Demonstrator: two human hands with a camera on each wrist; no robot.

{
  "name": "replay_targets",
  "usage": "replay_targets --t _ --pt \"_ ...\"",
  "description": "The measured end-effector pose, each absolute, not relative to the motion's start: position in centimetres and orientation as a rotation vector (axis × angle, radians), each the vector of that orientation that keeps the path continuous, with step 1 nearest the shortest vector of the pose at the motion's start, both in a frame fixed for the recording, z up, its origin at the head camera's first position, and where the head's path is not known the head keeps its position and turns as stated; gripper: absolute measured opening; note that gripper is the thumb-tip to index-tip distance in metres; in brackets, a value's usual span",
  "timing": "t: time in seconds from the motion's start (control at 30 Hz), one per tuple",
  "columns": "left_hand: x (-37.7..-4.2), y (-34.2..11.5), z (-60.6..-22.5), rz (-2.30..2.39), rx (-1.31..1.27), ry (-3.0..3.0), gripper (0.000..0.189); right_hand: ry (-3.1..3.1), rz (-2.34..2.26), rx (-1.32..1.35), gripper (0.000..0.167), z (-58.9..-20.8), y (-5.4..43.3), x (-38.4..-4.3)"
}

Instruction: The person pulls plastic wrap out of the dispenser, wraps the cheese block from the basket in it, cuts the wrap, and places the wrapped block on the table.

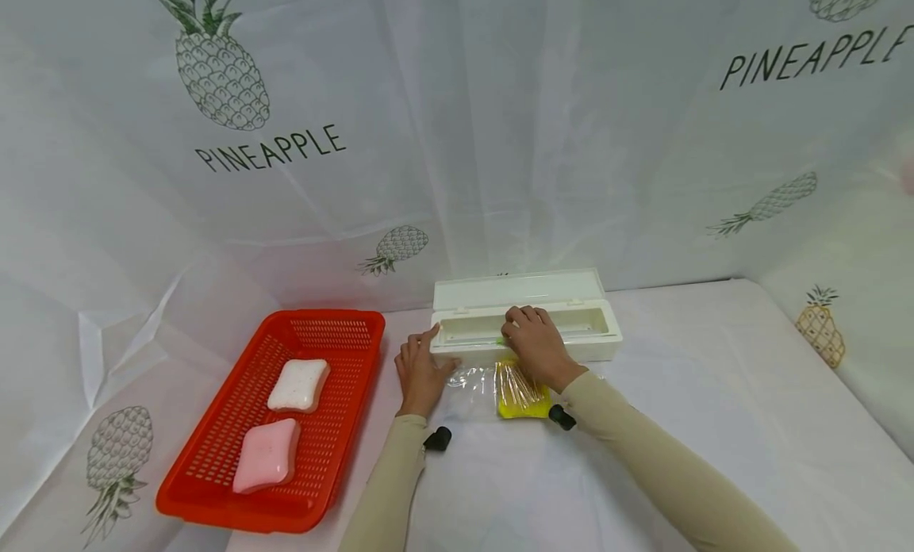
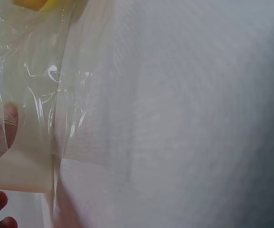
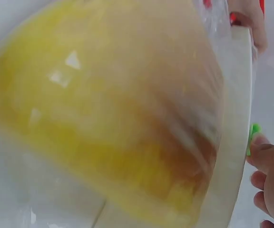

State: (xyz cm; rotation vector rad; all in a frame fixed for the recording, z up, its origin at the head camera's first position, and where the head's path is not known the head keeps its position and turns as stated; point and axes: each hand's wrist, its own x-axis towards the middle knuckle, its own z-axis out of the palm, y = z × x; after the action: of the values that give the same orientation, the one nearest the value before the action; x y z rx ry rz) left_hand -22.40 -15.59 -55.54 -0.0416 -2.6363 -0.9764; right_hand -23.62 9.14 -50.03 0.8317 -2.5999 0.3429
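A long white cling film dispenser [image 1: 598, 349] stands near the back of the table with its lid raised. Clear film [image 1: 467, 389] hangs over its front and spreads onto the table. A yellow soap-like bar [image 1: 524, 409] lies under or inside the film, in front of the box. My left hand [image 1: 421, 375] grips the dispenser's left end, the thumb [image 2: 11, 123] pressing on its front through the film. Along the front edge, my right hand [image 1: 537, 347] pinches a small green slide cutter [image 3: 253, 135], thumb against it.
On the left, a red slotted basket [image 1: 350, 425] holds a white bar [image 1: 300, 384] and a pink bar [image 1: 266, 455]. A white cloth [image 1: 500, 179] with pineapple prints hangs behind and at both sides. The raised lid [image 1: 520, 289] leans toward it.
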Motion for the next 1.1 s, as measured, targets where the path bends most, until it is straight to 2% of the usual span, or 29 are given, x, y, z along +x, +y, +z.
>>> replay_targets --t 0.33,0.8,1.1 --pt "-22.5 -16.0 -56.0 -0.978 -0.042 -2.632 0.085 -2.605 0.261 0.810 0.014 -50.2 11.5 -23.7" --pt "-22.5 -15.6 -56.2 -0.938 -0.064 -2.638 0.083 -2.609 0.226 0.811 0.014 -50.1 13.5 -23.5" --pt "-22.7 -16.0 -55.8 -0.932 -0.078 -2.662 0.084 -2.573 0.257 0.777 0.015 -50.3 17.9 -23.1"
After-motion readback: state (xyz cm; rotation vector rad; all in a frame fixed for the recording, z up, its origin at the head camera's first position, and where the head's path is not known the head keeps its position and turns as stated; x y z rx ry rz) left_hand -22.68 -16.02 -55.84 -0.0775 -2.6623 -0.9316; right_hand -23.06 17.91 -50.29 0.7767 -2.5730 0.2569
